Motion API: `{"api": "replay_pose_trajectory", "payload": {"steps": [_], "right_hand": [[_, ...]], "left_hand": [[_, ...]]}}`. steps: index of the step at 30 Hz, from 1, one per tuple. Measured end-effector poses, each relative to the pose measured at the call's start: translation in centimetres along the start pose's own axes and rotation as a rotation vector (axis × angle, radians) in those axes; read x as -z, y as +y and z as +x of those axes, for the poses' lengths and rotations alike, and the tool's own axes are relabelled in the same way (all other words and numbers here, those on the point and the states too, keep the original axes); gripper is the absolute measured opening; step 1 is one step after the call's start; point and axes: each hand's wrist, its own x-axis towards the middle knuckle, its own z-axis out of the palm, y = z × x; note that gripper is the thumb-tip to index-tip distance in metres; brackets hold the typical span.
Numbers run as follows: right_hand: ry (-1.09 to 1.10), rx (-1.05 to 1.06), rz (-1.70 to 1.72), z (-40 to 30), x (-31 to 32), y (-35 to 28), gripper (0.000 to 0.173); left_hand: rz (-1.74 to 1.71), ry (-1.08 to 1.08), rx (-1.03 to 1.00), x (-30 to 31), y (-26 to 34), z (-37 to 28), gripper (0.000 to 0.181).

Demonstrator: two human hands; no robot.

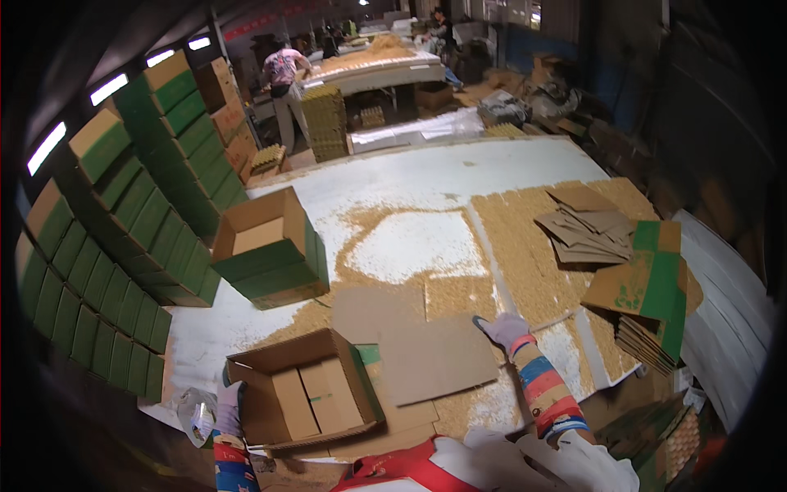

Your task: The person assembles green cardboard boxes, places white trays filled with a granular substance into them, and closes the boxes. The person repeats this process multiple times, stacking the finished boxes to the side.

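An open cardboard box [316, 393] stands at the table's near left, its bottom flaps folded flat inside. My left hand [229, 403], in a light glove with dark fingertips, grips the left wall of this box. To the right, a flat grey-brown cardboard sheet [439, 360] is held at its upper right corner by my gloved right hand [507, 332]. The sheet partly covers another cardboard sheet [375, 310] and lies beside the box. My fingers under the sheet are hidden.
Stacked green-and-brown boxes [150, 227] line the left. Another open box [267, 246] stands farther back. Loose sawdust-like material [522, 246] covers parts of the white table [418, 166]. Cardboard pieces [587, 227] and folded green cartons [645, 295] lie right. A person [286, 74] works behind.
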Motion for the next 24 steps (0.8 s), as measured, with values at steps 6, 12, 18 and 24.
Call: {"api": "replay_pose_trajectory", "payload": {"steps": [6, 12, 18, 24], "right_hand": [[-0.064, -0.043, 0.518, 3.4, -5.7, 2.8, 0.097], [-0.048, 0.123, 1.121, 1.7, -4.0, 1.6, 0.087], [0.247, 0.143, 1.105, 2.4, 5.5, 1.0, 0.066], [0.300, 0.401, 1.315, 0.7, 19.5, 1.6, 0.058]], "left_hand": [[0.083, -0.090, -0.061, -1.7, 3.0, 0.0, 0.067], [0.042, -0.185, -0.109, -5.8, 3.4, 0.8, 0.068], [-0.064, -0.268, 0.043, -4.7, 4.9, 0.4, 0.067], [-0.199, -0.254, -0.067, -6.4, 6.1, -0.1, 0.068]]}}
